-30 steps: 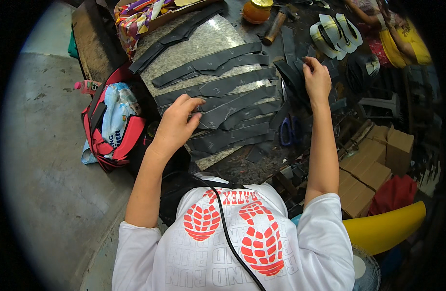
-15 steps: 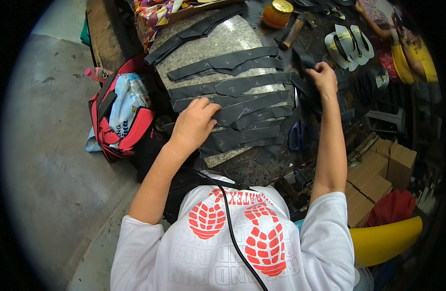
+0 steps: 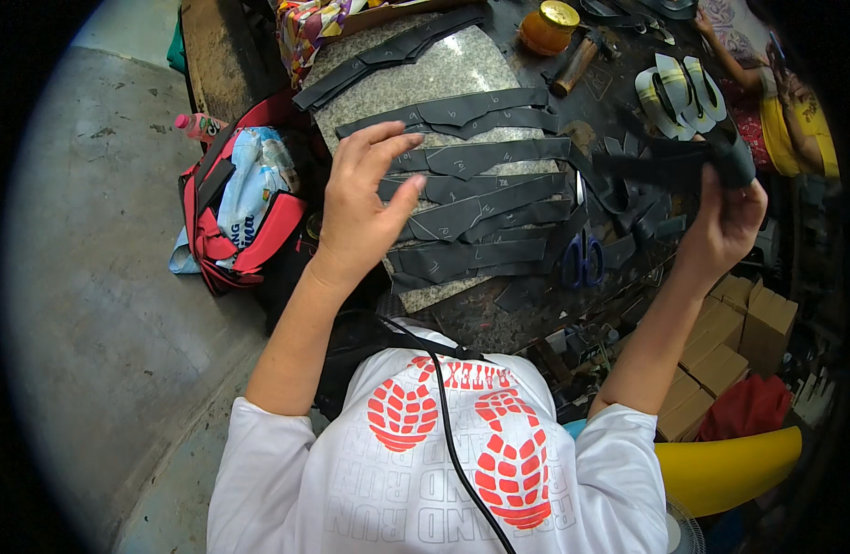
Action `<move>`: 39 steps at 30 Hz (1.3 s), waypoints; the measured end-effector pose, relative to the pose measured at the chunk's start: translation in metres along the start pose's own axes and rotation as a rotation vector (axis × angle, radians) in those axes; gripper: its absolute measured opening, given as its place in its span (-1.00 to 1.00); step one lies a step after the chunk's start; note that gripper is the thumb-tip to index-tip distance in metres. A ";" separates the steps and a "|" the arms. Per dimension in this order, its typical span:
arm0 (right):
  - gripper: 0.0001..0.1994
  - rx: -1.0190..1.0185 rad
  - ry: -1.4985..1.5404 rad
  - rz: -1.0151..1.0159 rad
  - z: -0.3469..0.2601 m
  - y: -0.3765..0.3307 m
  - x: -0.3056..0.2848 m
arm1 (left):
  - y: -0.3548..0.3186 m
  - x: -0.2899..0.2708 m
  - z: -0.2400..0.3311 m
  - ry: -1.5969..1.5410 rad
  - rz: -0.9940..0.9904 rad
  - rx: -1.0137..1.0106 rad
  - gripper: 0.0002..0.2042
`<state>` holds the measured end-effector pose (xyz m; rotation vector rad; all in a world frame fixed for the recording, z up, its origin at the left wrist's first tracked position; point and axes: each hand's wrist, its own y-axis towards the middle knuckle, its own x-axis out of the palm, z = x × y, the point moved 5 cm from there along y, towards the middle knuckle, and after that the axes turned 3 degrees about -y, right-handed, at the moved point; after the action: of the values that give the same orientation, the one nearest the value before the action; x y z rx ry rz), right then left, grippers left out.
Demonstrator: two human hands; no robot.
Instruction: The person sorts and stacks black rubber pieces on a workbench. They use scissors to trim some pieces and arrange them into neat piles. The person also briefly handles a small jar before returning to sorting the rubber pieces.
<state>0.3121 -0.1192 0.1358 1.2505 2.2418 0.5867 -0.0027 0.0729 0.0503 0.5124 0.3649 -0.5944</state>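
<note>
Dark grey strap pieces (image 3: 480, 159), cut with pointed edges and marked in chalk, lie in overlapping rows on a speckled stone slab (image 3: 476, 65). Over the left ends of these rows hovers my left hand (image 3: 365, 198), thumb and fingers apart, with nothing in it. Off to the right of the slab, my right hand (image 3: 728, 222) pinches a black strip of material (image 3: 665, 166), curled at the fingers and trailing left, partly blurred. Between the hands, a pair of scissors with blue handles (image 3: 583, 258) rests on the dark table, points away from me.
A hammer (image 3: 577, 65) and an orange jar with a yellow lid (image 3: 548, 28) stand beyond the slab. White sole-shaped pieces (image 3: 681, 92) lie at the far right, near another person's arm (image 3: 794, 111). A red bag (image 3: 203, 203) sits left; cardboard boxes (image 3: 716, 342) are stacked right.
My right hand has moved right and nearer, lifting the black strip off the table. My left hand has risen from the strap pieces and its fingers have spread.
</note>
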 end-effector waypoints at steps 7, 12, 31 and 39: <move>-0.75 0.624 0.616 -0.181 -0.003 -0.100 0.088 | -0.026 0.054 0.037 -0.641 -0.383 -0.164 -0.30; -0.89 0.974 0.550 -0.148 0.039 -0.133 0.097 | -0.052 0.071 -0.008 -0.838 -0.516 -0.790 -0.72; -0.56 -0.263 -0.642 -0.926 0.012 -0.144 0.116 | -0.040 0.052 -0.013 0.068 -0.400 -0.358 -0.65; -0.74 -0.323 -0.700 -0.893 -0.003 -0.122 0.106 | -0.036 0.052 0.004 0.315 -0.397 -0.114 -0.54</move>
<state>0.1832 -0.0865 0.0434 0.1542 1.7378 0.1075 0.0162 0.0230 0.0170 0.4252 0.8070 -0.8724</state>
